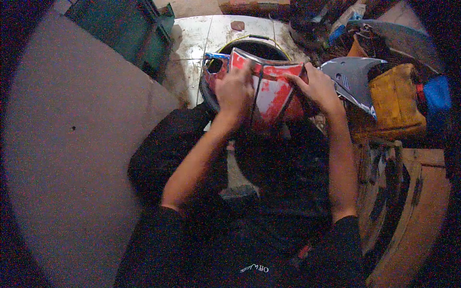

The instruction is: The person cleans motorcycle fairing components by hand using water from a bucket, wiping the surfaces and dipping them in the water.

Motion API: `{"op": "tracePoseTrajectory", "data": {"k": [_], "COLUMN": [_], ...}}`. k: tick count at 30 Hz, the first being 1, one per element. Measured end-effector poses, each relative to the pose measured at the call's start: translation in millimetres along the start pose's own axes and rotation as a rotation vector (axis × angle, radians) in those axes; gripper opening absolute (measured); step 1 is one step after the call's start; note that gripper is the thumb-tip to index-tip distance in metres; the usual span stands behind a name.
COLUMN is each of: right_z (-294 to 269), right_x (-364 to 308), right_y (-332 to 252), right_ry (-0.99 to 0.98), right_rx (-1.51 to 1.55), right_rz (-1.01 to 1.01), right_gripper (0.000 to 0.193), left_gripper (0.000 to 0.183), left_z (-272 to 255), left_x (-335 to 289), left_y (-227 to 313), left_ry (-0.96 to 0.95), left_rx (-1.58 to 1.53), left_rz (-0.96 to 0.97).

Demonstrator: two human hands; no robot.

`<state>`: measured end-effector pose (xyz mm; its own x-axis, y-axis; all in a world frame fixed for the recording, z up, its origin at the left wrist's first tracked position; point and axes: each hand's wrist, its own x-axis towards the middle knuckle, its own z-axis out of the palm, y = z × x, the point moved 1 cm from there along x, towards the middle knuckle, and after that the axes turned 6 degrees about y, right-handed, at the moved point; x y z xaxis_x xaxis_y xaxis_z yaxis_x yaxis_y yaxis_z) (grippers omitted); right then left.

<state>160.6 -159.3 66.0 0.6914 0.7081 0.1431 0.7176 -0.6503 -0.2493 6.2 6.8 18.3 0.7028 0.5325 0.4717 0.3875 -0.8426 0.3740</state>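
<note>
Okay, left hand (234, 93) at upper centre: fingers bent and blurred over the front of the red-and-white panel (271, 98), back of the hand facing up; can't tell if it grips, pinches or only presses. Left forearm slants up and to the right from the lower-left part of the frame, elbow bent, skin bare below a black sleeve (151, 240). Right hand (321, 90) is at the panel's upper-right edge, thumb laid on the face, other fingers curled at the rim, so the edge is pinched. Right forearm stands almost upright at centre right, wrist tipped left.

Panel sits at upper centre, tilted, between both hands; patchy red and white, dark stripe down the middle. Blue-and-red piece with a hole (210, 76) just left of it; can't tell if joined. Behind, a round black tub (205, 98), partly hidden, on dirty white tiles (189, 41). Black-clad knees under the hands.

Further out: grey curved fairing (354, 72) right of the right hand, then a yellow jerrycan (396, 103) and a blue item (436, 94) at right. Dark green box (117, 33) upper left. Wooden piece (425, 192) lower right.
</note>
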Motion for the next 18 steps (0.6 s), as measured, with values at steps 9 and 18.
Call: {"op": "tracePoseTrajectory", "data": {"k": [9,18], "right_z": [2.0,-1.0], "right_x": [-4.4,-8.9], "right_y": [7.5,8.6], "right_ry": [0.040,0.012], "right_rx": [-0.025,-0.030], "right_rz": [-0.014,0.016], "right_gripper": [0.061,0.060], "left_gripper": [0.035,0.034], "left_z": [16.9,15.5], "left_x": [0.3,-2.2], "left_y": [-23.6,-14.1], "left_ry": [0.031,-0.032], "left_rx": [-0.374,-0.181], "left_rz": [-0.100,-0.080]}}
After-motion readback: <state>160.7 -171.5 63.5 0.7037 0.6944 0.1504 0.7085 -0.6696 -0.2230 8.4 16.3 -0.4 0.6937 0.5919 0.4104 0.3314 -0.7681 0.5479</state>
